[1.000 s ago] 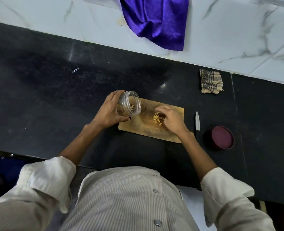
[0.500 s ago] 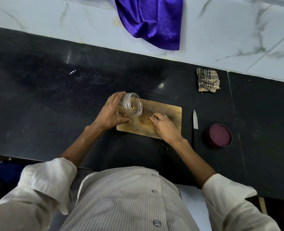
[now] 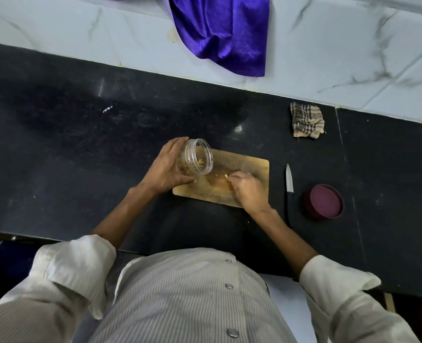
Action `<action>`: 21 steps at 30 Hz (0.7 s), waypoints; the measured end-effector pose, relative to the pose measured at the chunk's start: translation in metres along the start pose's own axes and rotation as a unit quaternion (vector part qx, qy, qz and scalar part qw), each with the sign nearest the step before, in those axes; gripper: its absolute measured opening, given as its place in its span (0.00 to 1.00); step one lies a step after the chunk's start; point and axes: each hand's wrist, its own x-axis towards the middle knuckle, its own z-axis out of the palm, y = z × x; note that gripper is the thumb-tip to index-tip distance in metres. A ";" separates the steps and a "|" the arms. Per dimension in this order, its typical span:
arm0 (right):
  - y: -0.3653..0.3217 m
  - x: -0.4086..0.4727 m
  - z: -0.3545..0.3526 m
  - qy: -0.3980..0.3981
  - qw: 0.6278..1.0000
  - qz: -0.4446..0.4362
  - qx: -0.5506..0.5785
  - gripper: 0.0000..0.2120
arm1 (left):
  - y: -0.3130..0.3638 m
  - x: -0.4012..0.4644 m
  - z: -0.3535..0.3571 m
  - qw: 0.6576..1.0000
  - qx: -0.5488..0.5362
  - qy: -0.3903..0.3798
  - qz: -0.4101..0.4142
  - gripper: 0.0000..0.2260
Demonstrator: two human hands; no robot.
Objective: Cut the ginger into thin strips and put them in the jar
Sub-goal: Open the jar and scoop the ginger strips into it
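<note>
Fewer ginger strips (image 3: 223,177) on board (image 3: 254,167) than before

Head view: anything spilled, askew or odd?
Nothing stands out. The jar is tilted on purpose in the left hand over the cutting board; a few ginger strips lie by the right hand.

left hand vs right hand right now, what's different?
The left hand grips the clear jar, tilted with its mouth toward the board; the right hand pinches ginger strips. Left sits at the cutting board's left end, right on its middle. Both have curled fingers.
</note>
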 end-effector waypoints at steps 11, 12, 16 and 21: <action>-0.011 0.028 -0.036 0.118 0.749 0.284 0.587 0.12 | -0.001 -0.002 -0.001 1.000 0.001 0.003 0.001 0.48; -0.019 0.032 -0.039 0.116 0.747 0.271 0.595 0.12 | 0.000 -0.002 0.000 1.000 0.000 0.003 0.001 0.48; -0.049 0.049 -0.043 0.087 0.831 0.172 0.522 0.14 | 0.001 -0.001 0.002 1.000 0.002 -0.002 0.002 0.48; -0.041 0.050 -0.044 0.098 0.932 0.121 0.327 0.11 | -0.002 -0.003 -0.003 1.000 -0.006 0.007 -0.006 0.48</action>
